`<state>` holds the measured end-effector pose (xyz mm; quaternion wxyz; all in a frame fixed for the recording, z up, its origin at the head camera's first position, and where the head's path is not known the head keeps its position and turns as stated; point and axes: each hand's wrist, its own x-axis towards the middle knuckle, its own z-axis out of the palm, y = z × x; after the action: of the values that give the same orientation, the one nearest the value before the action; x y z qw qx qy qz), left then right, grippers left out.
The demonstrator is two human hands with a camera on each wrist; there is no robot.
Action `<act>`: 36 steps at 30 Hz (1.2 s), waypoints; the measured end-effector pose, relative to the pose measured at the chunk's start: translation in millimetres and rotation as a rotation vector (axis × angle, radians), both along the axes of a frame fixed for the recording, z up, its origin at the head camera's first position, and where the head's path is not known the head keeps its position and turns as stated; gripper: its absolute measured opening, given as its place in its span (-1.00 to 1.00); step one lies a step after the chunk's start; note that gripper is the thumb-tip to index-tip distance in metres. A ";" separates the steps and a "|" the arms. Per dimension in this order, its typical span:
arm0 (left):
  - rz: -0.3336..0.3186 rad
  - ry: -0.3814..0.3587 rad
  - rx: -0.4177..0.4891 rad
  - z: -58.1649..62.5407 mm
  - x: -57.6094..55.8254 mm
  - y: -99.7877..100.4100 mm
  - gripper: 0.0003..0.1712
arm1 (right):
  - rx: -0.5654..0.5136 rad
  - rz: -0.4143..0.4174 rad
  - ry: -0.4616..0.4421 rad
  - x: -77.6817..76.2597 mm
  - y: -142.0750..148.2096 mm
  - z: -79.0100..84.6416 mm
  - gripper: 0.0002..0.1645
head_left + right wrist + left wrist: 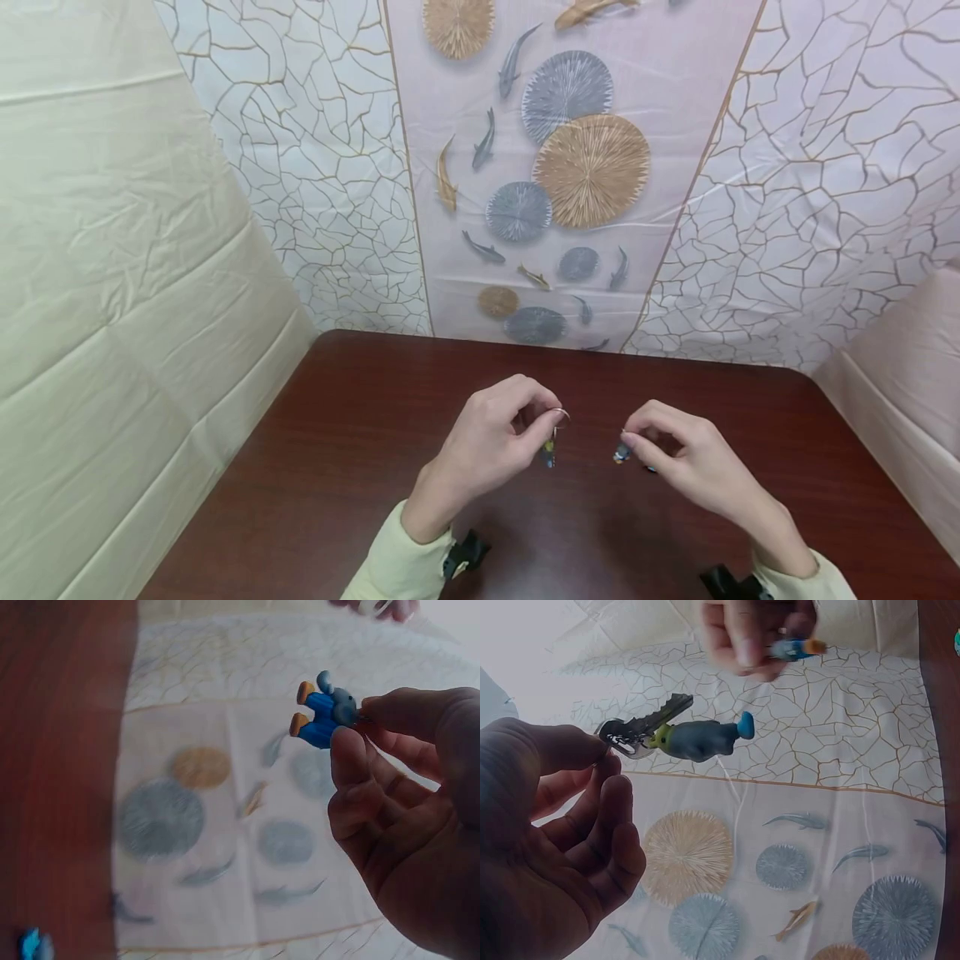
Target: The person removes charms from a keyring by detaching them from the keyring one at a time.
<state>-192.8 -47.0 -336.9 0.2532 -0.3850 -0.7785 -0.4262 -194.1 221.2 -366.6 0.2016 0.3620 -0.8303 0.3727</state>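
My left hand pinches a metal key ring between thumb and forefinger, above the table. Keys hang from the ring, along with a small figurine that has a yellow-green head, a dark grey-blue body and a bright blue foot. Off to the right, my right hand pinches a little elephant figurine by its head end. It has a grey head, blue overalls and orange feet. The two hands are apart, with a gap between them.
A dark reddish-brown table lies beneath both hands. On it, close under the right hand, is another small blue object, partly hidden in the head view. Patterned cloth hangs behind the table, with a cream cloth at the left.
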 end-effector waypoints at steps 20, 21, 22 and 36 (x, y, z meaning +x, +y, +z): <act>0.086 -0.002 -0.094 -2.3 -2.6 -0.7 -0.90 | 0.182 -0.183 -0.365 -21.3 74.1 -65.1 -0.88; 0.089 -0.007 -0.098 -2.4 -2.8 -1.0 -0.90 | 0.190 -0.160 -0.375 -21.5 78.0 -67.5 -0.88; 0.091 -0.012 -0.102 -2.5 -3.0 -0.8 -0.90 | 0.194 -0.138 -0.391 -21.4 82.0 -70.1 -0.88; 0.092 -0.064 -0.142 -2.2 -3.5 -0.8 -0.92 | 0.324 -0.068 -0.680 -27.8 107.0 -92.7 -0.83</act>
<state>-196.3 -47.7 -339.1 0.2197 -0.3518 -0.8313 -0.3701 -222.0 328.2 -459.3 -0.1333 0.2171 -0.9094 0.3287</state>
